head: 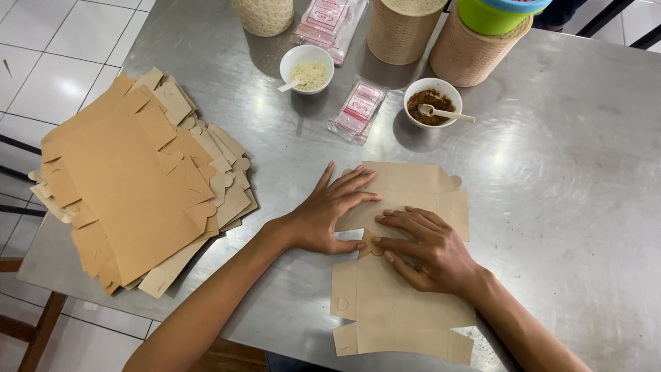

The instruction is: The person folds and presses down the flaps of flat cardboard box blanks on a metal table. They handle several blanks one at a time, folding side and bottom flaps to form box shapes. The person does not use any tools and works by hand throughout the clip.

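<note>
- Head view: a flat brown cardboard box blank [403,275], matte, with cut tabs and rounded notches, lies on the brushed-steel desk [571,207] near its front edge.
- The left hand [327,213] lies palm down on the blank's upper left part — fingers [354,180] straight and slightly spread, pressing flat and gripping nothing.
- The right hand [430,248] rests on the middle of the blank, its fingers [403,219] bent and close together, the tips pushing on a fold beside the left thumb.
- At the desk's left edge, a fanned stack of blanks [134,186] overhangs the rim.
- Further back stand a white bowl of pale crumbs [307,69], a white bowl of brown powder [432,102], clear sachets [358,110] and woven cylindrical baskets [475,48].
- Bare, glossy steel stretches to the right — open room there.
</note>
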